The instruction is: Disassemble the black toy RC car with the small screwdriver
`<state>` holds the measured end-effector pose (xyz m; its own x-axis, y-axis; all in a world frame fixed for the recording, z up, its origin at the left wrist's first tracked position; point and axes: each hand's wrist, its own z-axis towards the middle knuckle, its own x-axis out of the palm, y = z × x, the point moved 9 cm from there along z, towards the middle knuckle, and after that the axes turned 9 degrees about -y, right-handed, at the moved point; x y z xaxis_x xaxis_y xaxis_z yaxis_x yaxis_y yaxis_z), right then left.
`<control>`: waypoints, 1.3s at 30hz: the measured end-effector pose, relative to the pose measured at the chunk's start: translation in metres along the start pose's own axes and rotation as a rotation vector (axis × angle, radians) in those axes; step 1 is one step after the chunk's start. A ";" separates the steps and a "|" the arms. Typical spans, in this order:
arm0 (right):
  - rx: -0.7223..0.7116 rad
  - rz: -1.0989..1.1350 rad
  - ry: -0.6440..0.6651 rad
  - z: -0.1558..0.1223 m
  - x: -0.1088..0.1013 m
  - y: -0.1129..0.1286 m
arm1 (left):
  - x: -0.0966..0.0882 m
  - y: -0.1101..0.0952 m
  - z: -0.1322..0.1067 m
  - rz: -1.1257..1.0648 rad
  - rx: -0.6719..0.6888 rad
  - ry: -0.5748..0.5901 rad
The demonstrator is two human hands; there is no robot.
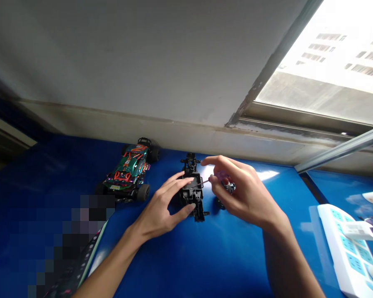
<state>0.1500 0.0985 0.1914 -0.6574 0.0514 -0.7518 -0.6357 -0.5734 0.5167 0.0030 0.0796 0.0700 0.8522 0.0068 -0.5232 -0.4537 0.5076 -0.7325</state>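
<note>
A black toy car chassis (197, 193) lies on the blue table, its shallow tray facing up. Fingers and thumb of my left hand (166, 200) rest across its left side and lower end, holding it in place. Pinched in my right hand (244, 190) is a screwdriver (205, 182), its thin metal shaft slanting left and down into the tray. Most of the handle is hidden by my fingers; a purplish bit shows. Whether the tip sits in a screw I cannot tell. Behind that hand, partly covered, is a small dark and silvery part (229, 187).
Left of the chassis stands a green and orange toy car (129, 165) with black wheels. A white power strip (349, 244) with a plug in it lies at the right. The wall (161, 128) and a window frame (267, 109) border the table's (186, 260) back. Something pixelated covers the lower left.
</note>
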 end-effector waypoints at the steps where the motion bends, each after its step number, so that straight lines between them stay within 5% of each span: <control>1: -0.006 0.034 -0.016 0.000 0.000 0.001 | -0.003 0.000 0.001 0.007 0.007 -0.047; 7: -0.003 0.125 -0.018 -0.001 0.008 0.004 | -0.025 -0.004 0.004 0.063 0.139 -0.265; 12: -0.007 0.104 -0.067 0.001 0.004 0.001 | -0.029 0.009 0.001 0.257 0.136 -0.174; 19: -0.037 0.039 -0.056 0.002 0.002 0.002 | -0.012 0.023 -0.005 0.506 0.119 0.018; 39: -0.075 0.013 -0.077 -0.001 -0.006 0.004 | -0.014 0.029 -0.004 0.694 0.036 -0.074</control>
<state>0.1517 0.0953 0.1971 -0.6963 0.1042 -0.7102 -0.5967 -0.6340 0.4920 -0.0229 0.0902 0.0543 0.3845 0.3976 -0.8331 -0.8918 0.3930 -0.2240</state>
